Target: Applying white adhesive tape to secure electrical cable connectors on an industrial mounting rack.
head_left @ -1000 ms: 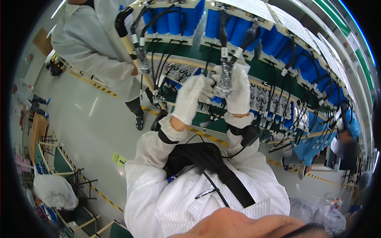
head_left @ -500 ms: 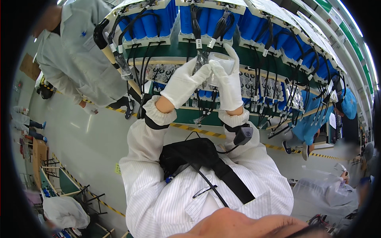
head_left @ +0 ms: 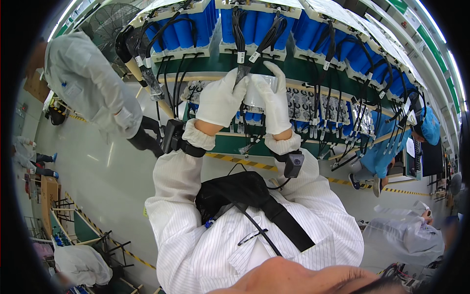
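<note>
My left hand (head_left: 217, 100), in a white glove, is closed around the lower part of a black cable bundle (head_left: 242, 73). The bundle has white labels and hangs from a battery pack (head_left: 250, 30) of blue cells in a white frame. My gloved right hand (head_left: 275, 102) grips a translucent roll of clear film (head_left: 254, 92) right beside the left hand. Its thumb and fingers lie along the roll's side, and one finger points up. Whether film stretches from the roll to the cables I cannot tell.
More battery packs (head_left: 364, 61) with hanging cables line the green bench (head_left: 227, 62). Below is a shelf of bagged cable ends (head_left: 298, 105). A wrapped cable end (head_left: 155, 88) hangs at the left. A person in a pale coat (head_left: 90, 83) stands left; a person in blue (head_left: 379, 147) is right.
The roll and my right hand have shifted left and down, close against my left hand. My left hand has turned around the cables. The person at the left has moved farther left.
</note>
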Motion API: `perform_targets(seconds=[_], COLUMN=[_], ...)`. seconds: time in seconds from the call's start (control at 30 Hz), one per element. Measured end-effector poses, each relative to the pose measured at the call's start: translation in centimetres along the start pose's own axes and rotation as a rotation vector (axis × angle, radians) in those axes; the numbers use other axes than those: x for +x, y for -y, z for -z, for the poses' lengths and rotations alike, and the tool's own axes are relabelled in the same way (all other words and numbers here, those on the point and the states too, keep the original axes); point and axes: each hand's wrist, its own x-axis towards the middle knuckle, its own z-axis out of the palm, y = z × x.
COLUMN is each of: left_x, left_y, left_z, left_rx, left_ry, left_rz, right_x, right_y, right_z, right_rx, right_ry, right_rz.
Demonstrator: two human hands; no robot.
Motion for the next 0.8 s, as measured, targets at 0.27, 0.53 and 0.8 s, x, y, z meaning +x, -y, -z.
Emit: perform_targets(seconds=[0.27, 0.53, 0.8], left_x=[0.8, 2.3, 0.3], left_y=[0.5, -0.1, -1.0], left_z=[1.2, 0.0, -1.0], left_rx=[-0.577, -1.692, -1.758], left_ry=[0.428, 0.51, 0.432], left_rz=[0.3, 0.442, 0.613], right_x=[-4.7, -4.7, -5.1], right_y=[4.3, 3.1, 2.6], right_z=[2.4, 3.9, 4.1], right_rx=[0.172, 0.204, 0.32], right_ry=[0.094, 0.056, -0.001], right_rz=[-0.034, -0.051, -0.047])
